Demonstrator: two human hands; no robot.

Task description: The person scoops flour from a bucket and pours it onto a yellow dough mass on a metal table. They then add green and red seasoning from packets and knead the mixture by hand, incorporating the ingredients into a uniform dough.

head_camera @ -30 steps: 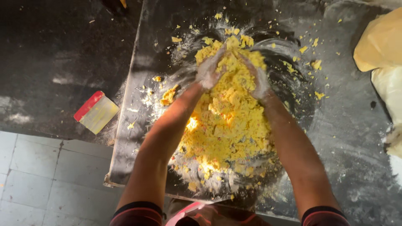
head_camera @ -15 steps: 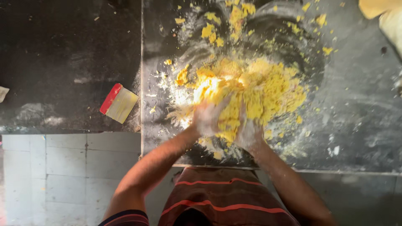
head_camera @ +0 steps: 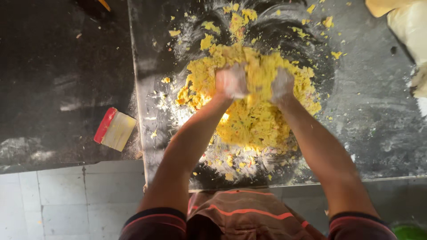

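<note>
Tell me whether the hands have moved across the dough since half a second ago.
Yes. Both the left hand and right hand went from the yellow dough pile's near edge toward its far side.

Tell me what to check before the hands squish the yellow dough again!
1. Both hands on the dough: ok. The left hand and right hand both press into the yellow dough.
2. Dough gathered in one heap: not ok. Loose crumbs lie scattered around it.
3. Dough away from the near edge of the dark table: not ok. Bits lie close to that edge.
4. Scraper within reach: ok. It lies to the left, apart from the dough.
5. Hands free of sticky dough: not ok. Both are coated in flour.
6. Dough mixed through: cannot tell.
</note>
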